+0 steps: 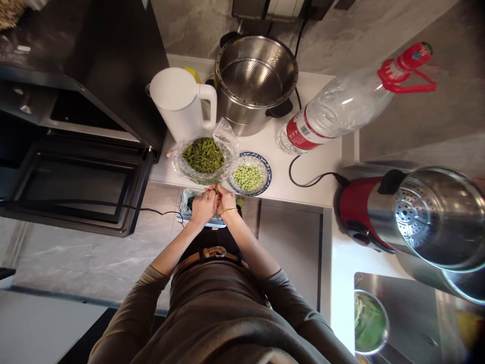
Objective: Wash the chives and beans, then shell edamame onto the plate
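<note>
The white counter (318, 177) runs along the wall and turns the corner at right. At left, the oven door (81, 187) hangs open beside the work spot, taking up the space there, with a thin black cord (146, 208) crossing it and reaching the bin. At far right stands a red and steel cooker (379, 212), a perforated plate visible inside it; its cable (294, 179) loops over the counter. Below it is the sink (411, 318), holding a metal bowl (387, 328) with something green inside.

A large clear bottle (341, 103) with a red cap, handle and label is on the right of the counter. The steel pot (248, 114) is at the back, with the white jug (176, 101) to its left.

In front of the jug and pot, an open plastic bag (227, 134) of green pods (204, 155) crowds the counter's front edge, touching or almost touching the blue-rimmed plate (268, 169) of shelled beans (247, 177). The lined bin (189, 190) is below that edge, under the hands.

The left hand (204, 206) and right hand (226, 200) meet above the bin, fingers bent and pinching one green pod (216, 188) between them, just in front of the bag and plate.
</note>
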`<state>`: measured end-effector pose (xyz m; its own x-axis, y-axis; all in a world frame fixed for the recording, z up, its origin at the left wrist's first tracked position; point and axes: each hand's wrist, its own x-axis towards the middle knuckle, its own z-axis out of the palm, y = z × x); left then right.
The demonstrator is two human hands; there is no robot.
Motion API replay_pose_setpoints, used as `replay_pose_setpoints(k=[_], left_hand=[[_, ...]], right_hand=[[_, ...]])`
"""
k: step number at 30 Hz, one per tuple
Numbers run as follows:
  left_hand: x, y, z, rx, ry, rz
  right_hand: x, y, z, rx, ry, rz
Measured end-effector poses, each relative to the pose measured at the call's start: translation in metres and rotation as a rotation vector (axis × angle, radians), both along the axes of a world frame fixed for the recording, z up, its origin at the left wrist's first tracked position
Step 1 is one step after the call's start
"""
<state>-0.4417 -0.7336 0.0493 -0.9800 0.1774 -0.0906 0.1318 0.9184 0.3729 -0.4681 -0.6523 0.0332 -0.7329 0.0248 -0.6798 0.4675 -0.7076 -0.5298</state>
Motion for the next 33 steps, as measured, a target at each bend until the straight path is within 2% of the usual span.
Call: replay_pose_setpoints(k=[7, 13, 17, 22, 26, 29, 33], left_hand=[[0.001, -0.004, -0.002, 0.053, -0.009, 0.024], [0.0, -0.002, 0.008, -0.041, -0.028, -0.093], [-0.001, -0.004, 0.012, -0.061, -0.015, -0.088], [-0.004, -0.011, 0.008, -0.07, 0.039, -0.1], [-0.004, -0.012, 0.005, -0.049, 0.091, -0.098], [0.0, -0.008, 0.006, 0.048, 0.065, -0.021], [0.003, 0.003, 0.007, 0.41, -0.036, 0.185]], right_hand=[[0.005, 0.002, 0.001, 0.074, 0.064, 0.078], [0.003, 0.006, 0.002, 0.057, -0.039, 0.117], [0.001, 0.005, 0.003, 0.071, -0.029, 0.097], [-0.001, 0.004, 0.006, -0.014, -0.07, 0.071], [0.002, 0.002, 0.013, 0.01, -0.034, 0.076], [0.005, -0.001, 0.019, 0.044, 0.025, 0.051], [0.005, -0.006, 0.025, 0.058, 0.135, 0.009]])
